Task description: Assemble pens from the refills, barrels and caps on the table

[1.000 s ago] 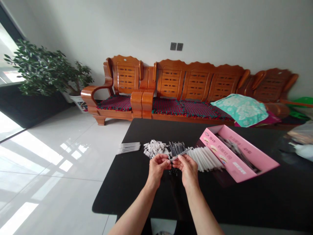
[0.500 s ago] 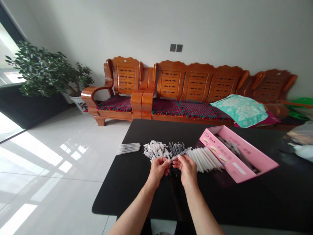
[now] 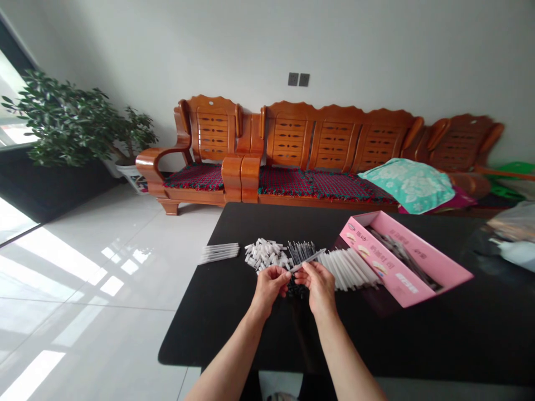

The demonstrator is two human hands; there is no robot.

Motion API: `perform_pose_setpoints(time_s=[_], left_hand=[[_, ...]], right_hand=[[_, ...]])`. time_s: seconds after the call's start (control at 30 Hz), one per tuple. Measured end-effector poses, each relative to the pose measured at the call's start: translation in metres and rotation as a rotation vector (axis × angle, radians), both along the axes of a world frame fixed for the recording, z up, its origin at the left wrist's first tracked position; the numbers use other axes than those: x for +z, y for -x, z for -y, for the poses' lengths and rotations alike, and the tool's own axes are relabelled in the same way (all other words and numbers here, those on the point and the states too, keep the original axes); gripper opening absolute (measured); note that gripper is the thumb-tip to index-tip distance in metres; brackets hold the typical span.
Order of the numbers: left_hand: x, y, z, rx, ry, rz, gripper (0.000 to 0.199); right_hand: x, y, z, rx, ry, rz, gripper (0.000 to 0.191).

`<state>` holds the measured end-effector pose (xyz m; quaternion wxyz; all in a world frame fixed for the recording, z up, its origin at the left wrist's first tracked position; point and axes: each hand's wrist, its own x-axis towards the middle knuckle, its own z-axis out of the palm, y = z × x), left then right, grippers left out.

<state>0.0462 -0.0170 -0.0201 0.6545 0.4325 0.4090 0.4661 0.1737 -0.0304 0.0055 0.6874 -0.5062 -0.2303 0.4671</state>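
Between my two hands is a slim, whitish pen point(image 3: 314, 256), slanting up to the right over the table. My right hand point(image 3: 320, 283) pinches it along its length. My left hand point(image 3: 270, 287) is closed at its lower left end; whether a small part is also in those fingers is hidden. Just beyond my hands lie a pile of short white pen caps point(image 3: 265, 253), a bunch of dark pen refills point(image 3: 301, 250) and a row of white pen barrels point(image 3: 351, 268). Small black pieces point(image 3: 297, 291) lie partly hidden below my fingers.
Several whitish pens point(image 3: 220, 252) lie side by side at the left edge of the black table point(image 3: 217, 312). A pink box point(image 3: 401, 262) with dark-looking contents stands on the right. Behind the table is a wooden bench point(image 3: 334, 139); a plastic bag point(image 3: 516, 225) is at far right.
The view has shifted slightly. My hands keep nearly the same pose around the pen, with my left fingers still at its lower end.
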Motion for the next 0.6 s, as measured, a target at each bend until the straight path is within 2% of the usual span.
perform_pose_setpoints(time_s=[0.17,0.27,0.33,0.43,0.6], left_hand=[[0.0013,-0.0003,0.0027,-0.016,0.045,-0.003,0.049],[0.0024,-0.0011,0.0038,-0.032,0.014,0.004,0.045],[0.0042,-0.0009,0.004,0.004,-0.001,0.021,0.041],[0.0064,0.0004,0.0043,0.046,0.031,0.018,0.046],[0.0026,0.0009,0.0061,-0.058,0.087,-0.025,0.054]], right_hand=[[0.0016,0.0004,0.0025,0.012,0.006,0.027,0.031],[0.0015,0.0008,0.0034,0.012,0.017,0.033,0.03],[0.0013,0.0011,0.0037,0.01,0.019,0.034,0.029],[0.0008,0.0014,0.0038,0.017,0.017,0.032,0.027],[-0.0013,0.0011,0.0044,0.025,0.012,0.044,0.027]])
